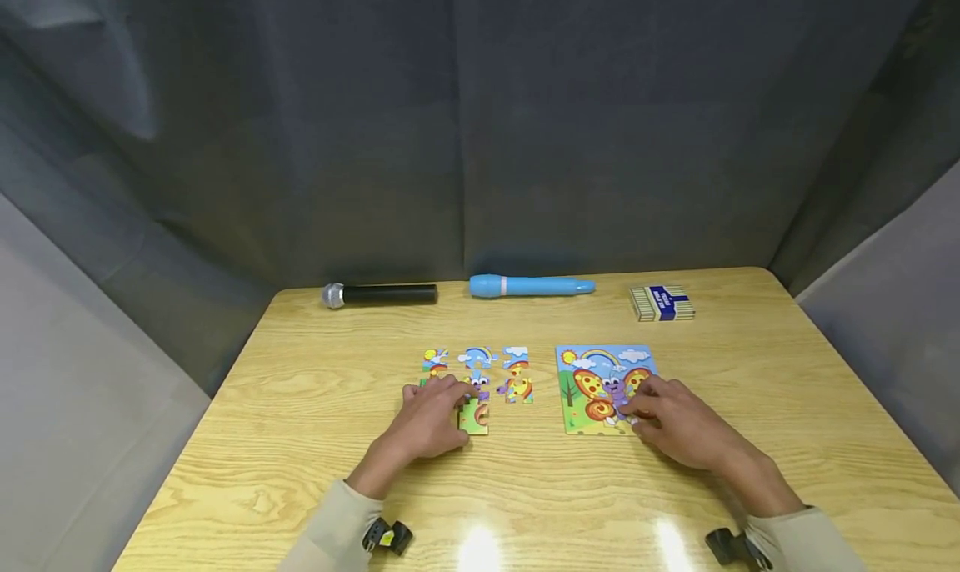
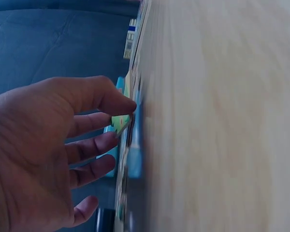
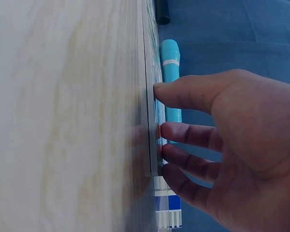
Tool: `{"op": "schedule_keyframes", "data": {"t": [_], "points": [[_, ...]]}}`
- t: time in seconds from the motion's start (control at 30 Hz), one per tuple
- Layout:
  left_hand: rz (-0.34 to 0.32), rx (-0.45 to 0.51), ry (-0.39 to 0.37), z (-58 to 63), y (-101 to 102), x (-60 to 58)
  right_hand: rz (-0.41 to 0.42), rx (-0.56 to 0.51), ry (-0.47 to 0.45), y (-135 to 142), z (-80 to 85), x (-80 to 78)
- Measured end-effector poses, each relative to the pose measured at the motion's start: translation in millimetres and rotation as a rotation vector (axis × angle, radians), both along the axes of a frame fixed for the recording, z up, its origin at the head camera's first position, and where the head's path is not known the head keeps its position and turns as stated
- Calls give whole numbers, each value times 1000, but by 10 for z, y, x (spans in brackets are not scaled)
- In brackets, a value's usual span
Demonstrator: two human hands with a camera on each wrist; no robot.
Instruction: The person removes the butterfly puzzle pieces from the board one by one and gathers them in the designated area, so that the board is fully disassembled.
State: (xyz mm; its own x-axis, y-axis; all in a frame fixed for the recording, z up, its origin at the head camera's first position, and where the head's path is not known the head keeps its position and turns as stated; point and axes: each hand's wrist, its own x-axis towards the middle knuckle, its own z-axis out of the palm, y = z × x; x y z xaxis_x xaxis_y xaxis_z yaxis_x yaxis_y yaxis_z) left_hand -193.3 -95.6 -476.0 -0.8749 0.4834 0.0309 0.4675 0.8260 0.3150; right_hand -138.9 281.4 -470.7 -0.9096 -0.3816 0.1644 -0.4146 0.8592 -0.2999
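Note:
My left hand point(image 1: 429, 418) pinches a green jigsaw piece point(image 1: 474, 418) between thumb and index finger; the piece looks tilted just over the table in the left wrist view. Beyond it lie several loose jigsaw pieces point(image 1: 519, 388) with parts of a butterfly, a rainbow and clouds, some hidden under the hand. The right hand point(image 1: 686, 422) rests its fingertips on the lower right of a square butterfly puzzle board point(image 1: 573, 418). In the right wrist view, its thumb and fingers point(image 3: 176, 154) touch the board's top surface and edge, bent loosely.
Along the back of the wooden table point(image 1: 300, 439) lie a black microphone point(image 1: 386, 294) with a silver head and a blue marker-shaped tube point(image 1: 540, 286). A bundle of thin sticks point(image 1: 662, 303) with a blue band lies at the back right. A dark curtain point(image 1: 360, 138) hangs behind.

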Motion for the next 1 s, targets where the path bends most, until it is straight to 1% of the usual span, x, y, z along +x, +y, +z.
{"op": "schedule_keyframes", "data": {"t": [0.2, 0.37, 0.57, 0.73, 0.87, 1.0], "points": [[25, -16, 9, 6, -149, 40, -1, 1, -1, 5, -3, 0], [61, -22, 2, -1, -281, 52, 2, 4, -4, 7, -11, -8], [103, -36, -2, 34, -440, 69, -3, 2, -2, 8, -5, 2], [95, -48, -28, 51, -516, 85, 0, -1, -5, 11, 4, 7], [85, -60, -40, 61, -532, 87, 1, -10, -1, 18, 3, 9], [90, -68, -54, 63, -540, 106, 8, -12, 4, 13, -8, 8]]}}
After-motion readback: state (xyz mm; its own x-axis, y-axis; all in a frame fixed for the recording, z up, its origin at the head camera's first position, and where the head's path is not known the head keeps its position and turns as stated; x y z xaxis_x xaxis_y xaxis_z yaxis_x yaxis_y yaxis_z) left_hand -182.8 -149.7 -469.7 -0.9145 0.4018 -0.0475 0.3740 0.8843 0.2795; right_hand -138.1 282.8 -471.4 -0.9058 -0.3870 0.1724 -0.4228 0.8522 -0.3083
